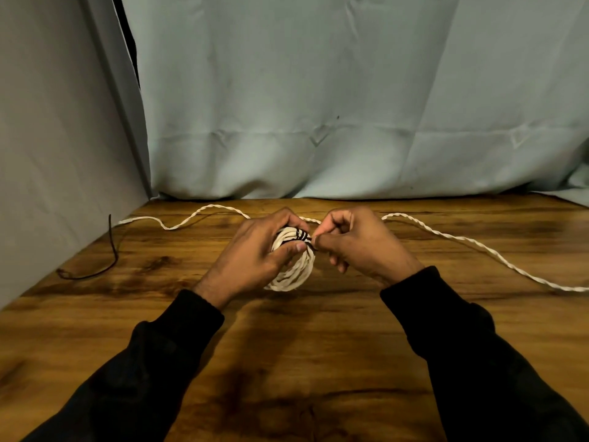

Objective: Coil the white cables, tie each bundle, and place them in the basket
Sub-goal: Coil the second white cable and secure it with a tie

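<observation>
A coiled bundle of white cable hangs just above the wooden table at its middle. My left hand grips the coil's upper left, thumb pressed across its strands. A thin black tie is wrapped several times around the top of the coil. My right hand pinches the end of that tie at the coil's right side. A second white cable, twisted and uncoiled, runs behind both hands across the table from far left to the right edge. No basket is in view.
A loose black tie wire lies curled near the table's left edge. A grey panel walls the left side and a pale cloth backdrop hangs behind the table's far edge.
</observation>
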